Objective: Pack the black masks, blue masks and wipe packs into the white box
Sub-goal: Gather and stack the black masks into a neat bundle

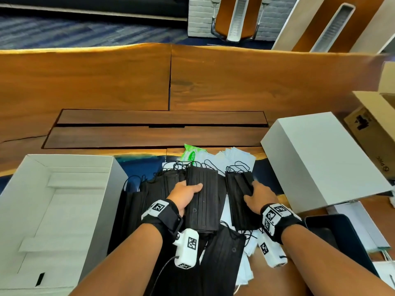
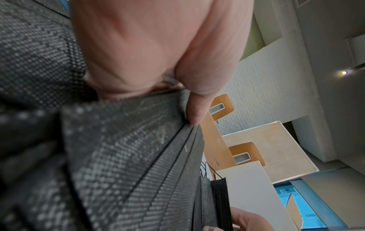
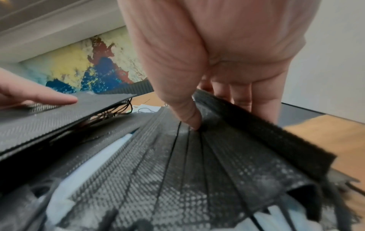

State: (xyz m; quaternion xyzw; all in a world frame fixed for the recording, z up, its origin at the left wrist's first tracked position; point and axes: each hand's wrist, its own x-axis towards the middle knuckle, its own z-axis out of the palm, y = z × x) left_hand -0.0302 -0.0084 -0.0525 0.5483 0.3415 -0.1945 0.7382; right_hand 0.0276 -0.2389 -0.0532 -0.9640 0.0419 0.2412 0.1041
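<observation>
A pile of black masks point(image 1: 162, 189) lies on the table in front of me. My left hand point(image 1: 186, 195) grips one stack of black masks point(image 1: 203, 201); its thumb point(image 2: 194, 109) lies on top and the fingers are hidden beneath. My right hand point(image 1: 258, 195) holds a second black stack point(image 1: 237, 201). There the thumb point(image 3: 189, 115) presses on top and the fingers curl round the raised right edge. Blue masks point(image 1: 233, 159) and a green wipe pack point(image 1: 191, 154) lie just behind. The open white box point(image 1: 119, 174) stands at the left, with nothing in it.
The white box lid point(image 1: 320, 159) lies at the right, with cardboard boxes point(image 1: 372, 116) beyond it. A dark flat device point(image 1: 337, 231) sits by my right forearm. More blue masks point(image 1: 248, 263) stick out under the black ones near me. A dark recessed panel point(image 1: 158, 135) crosses the table's middle.
</observation>
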